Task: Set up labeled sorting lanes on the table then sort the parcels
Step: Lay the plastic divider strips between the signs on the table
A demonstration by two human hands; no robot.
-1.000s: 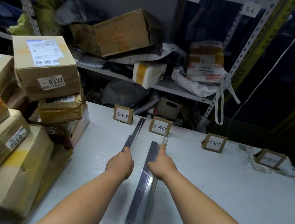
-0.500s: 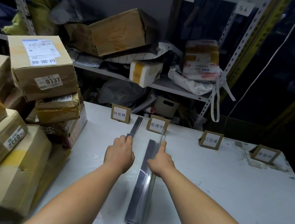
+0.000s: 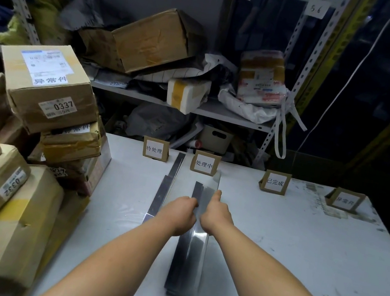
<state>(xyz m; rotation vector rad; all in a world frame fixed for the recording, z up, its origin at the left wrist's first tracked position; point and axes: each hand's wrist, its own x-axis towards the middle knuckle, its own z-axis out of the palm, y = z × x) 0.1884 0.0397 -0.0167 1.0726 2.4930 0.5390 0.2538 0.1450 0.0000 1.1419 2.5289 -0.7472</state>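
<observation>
The left hand (image 3: 181,212) curls its fingers over the left edge of the bundle of grey strips (image 3: 186,262). The right hand (image 3: 216,213) clasps its right edge, thumb laid along the top. Just left of the grip lies a single strip (image 3: 163,194); beyond it stand label cards (image 3: 204,164).

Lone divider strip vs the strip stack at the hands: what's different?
The lone strip is one thin piece; the strip stack is several layered, thicker.
The lone strip lies untouched; the left hand and right hand grip the strip stack.
The lone strip reaches between the 待处理 sign and 处理中 sign; the strip stack extends nearer the person.
Shared: long, grey, glossy, lying lengthwise on the table.
</observation>
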